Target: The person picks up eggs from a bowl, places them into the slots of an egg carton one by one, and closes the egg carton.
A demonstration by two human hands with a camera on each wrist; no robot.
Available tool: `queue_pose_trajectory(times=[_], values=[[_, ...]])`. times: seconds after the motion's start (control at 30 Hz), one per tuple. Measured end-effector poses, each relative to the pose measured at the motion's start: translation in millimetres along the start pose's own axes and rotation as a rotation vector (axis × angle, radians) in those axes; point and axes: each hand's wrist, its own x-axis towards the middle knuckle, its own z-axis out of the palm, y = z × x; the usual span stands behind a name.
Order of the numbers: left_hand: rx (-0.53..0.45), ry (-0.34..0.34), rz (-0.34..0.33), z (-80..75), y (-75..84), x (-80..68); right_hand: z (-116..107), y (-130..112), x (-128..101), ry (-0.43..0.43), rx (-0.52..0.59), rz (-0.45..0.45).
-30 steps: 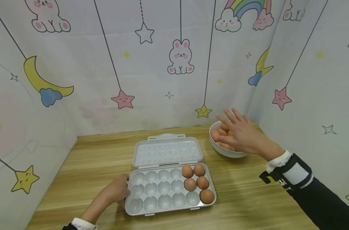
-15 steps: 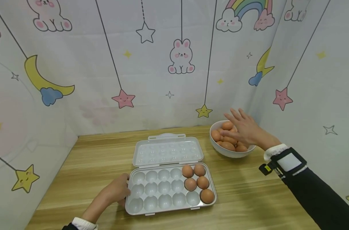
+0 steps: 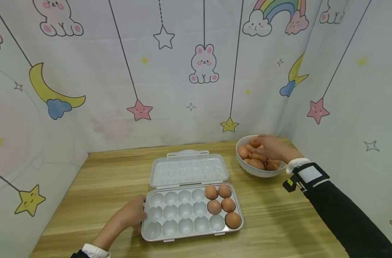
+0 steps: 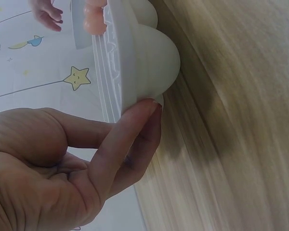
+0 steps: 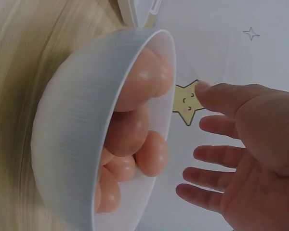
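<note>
A white egg tray [image 3: 178,212] lies open on the wooden table, its lid [image 3: 189,170] folded back. Several brown eggs [image 3: 227,205] fill its right-hand cups. My left hand [image 3: 132,215] rests at the tray's left edge. In the left wrist view its fingertips [image 4: 151,109] touch the underside of the tray [image 4: 139,53]. A white bowl [image 3: 257,172] of brown eggs [image 3: 251,157] stands at the back right. My right hand [image 3: 271,147] hovers low over it. In the right wrist view that hand [image 5: 216,156] is spread beside the bowl [image 5: 72,130] and its eggs [image 5: 135,120], holding nothing.
Printed curtain walls [image 3: 196,71] close in the table [image 3: 112,179] at the back, left and right. The bowl sits close to the right wall. Bare wood lies left of the tray and between tray and bowl.
My right hand has dropped from above the bowl down onto its eggs and shifted a little right. The left hand and tray have not moved.
</note>
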Motion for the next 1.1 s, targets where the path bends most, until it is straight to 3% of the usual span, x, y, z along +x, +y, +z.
queue_pose_trajectory(times=[0.07,0.13,0.2,0.3,0.4,0.5,0.7,0.87,1.1], values=[[-0.006,0.003,0.001,0.5,-0.5,-0.1,3,0,1,-0.059,0.194,0.081],[-0.012,0.004,0.001,0.8,-1.4,0.1,8,-3,1,-0.145,0.535,0.132],[-0.009,0.001,-0.006,0.7,-1.3,0.1,13,-5,3,-0.193,0.741,0.155],[-0.014,-0.002,-0.014,0.5,-1.0,0.1,18,-6,6,-0.208,0.741,0.089],[-0.016,0.001,-0.013,0.4,0.2,-0.3,21,-1,11,-0.149,0.499,0.073],[-0.022,0.003,-0.009,0.5,0.9,-0.8,23,5,14,-0.144,0.428,0.074],[-0.033,-0.001,-0.019,1.0,0.9,-1.8,25,14,20,-0.184,0.407,0.136],[-0.039,-0.004,-0.018,1.0,0.0,-1.0,25,18,23,-0.206,0.297,0.099],[-0.038,0.005,-0.003,0.1,-0.4,-2.4,27,19,24,-0.197,0.34,0.098]])
